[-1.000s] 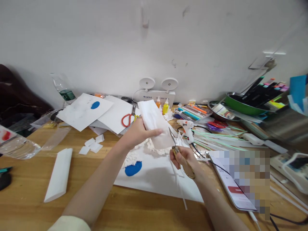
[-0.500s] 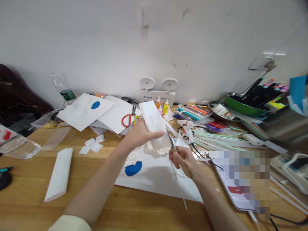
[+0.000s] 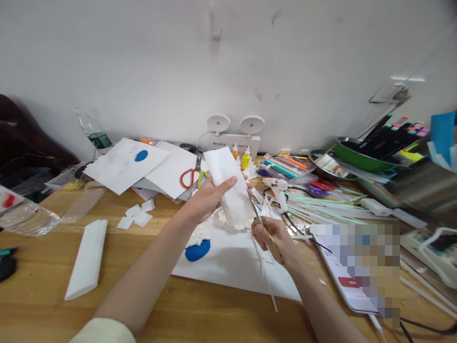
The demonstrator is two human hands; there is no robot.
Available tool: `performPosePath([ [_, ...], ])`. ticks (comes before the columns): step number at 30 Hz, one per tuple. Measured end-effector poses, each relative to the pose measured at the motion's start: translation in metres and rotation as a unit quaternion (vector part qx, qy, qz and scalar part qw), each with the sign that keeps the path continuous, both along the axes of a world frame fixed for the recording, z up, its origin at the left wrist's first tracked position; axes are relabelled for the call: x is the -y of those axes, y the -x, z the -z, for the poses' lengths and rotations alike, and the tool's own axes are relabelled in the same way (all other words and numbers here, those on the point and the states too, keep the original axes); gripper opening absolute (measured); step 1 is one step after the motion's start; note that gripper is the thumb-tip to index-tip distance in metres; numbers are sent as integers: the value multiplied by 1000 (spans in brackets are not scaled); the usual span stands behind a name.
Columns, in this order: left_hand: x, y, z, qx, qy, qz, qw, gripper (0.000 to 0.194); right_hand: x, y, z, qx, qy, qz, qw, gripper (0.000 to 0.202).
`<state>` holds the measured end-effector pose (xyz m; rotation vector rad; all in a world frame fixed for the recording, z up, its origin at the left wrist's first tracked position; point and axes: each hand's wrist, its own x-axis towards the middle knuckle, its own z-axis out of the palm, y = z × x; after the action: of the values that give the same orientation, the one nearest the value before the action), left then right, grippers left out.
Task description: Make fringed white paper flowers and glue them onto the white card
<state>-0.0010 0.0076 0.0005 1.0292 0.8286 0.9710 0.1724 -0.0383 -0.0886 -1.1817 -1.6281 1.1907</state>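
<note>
My left hand point(image 3: 210, 197) is closed round a folded strip of white paper point(image 3: 232, 200), thumb across its front and fingertips showing at the right edge. In my right hand point(image 3: 273, 236) is a pair of scissors point(image 3: 275, 250) with gold handles, its blades pointing up along the paper's right edge. Below both hands lies a white sheet point(image 3: 228, 267) on the table, bearing a blue patch point(image 3: 197, 251) and whitish crumbly material point(image 3: 198, 235). A narrow paper strip point(image 3: 270, 286) hangs or lies below the scissors; which of these I cannot tell.
A folded white paper piece point(image 3: 87, 259) and several small white squares point(image 3: 135, 216) lie at left. Behind are red-handled scissors point(image 3: 187, 178) and yellow bottle point(image 3: 246, 159). To the right are a glue gun point(image 3: 278, 193), a phone point(image 3: 342, 271) and a green pan point(image 3: 364, 159).
My left thumb has shifted up and left on the paper, and its fingertips now show at the right edge. The paper has moved slightly left. The scissors hold nearly the same place.
</note>
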Motion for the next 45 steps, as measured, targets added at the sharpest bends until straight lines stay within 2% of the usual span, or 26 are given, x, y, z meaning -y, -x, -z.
performPosePath([
  [9, -1, -2, 0, 65, 36, 21, 997, 30, 0, 2, -1, 1, 3, 28, 1000, 48],
  [16, -2, -1, 0, 83, 38, 40, 995, 30, 1, 4, -6, 18, -10, 49, 999, 50],
  [34, -1, -1, -2, 89, 47, 34, 994, 31, 0, 5, -1, -6, 8, 74, 997, 50],
  [45, -1, -3, 5, 99, 29, 65, 993, 29, 4, 6, -3, -75, 15, 13, 997, 49],
])
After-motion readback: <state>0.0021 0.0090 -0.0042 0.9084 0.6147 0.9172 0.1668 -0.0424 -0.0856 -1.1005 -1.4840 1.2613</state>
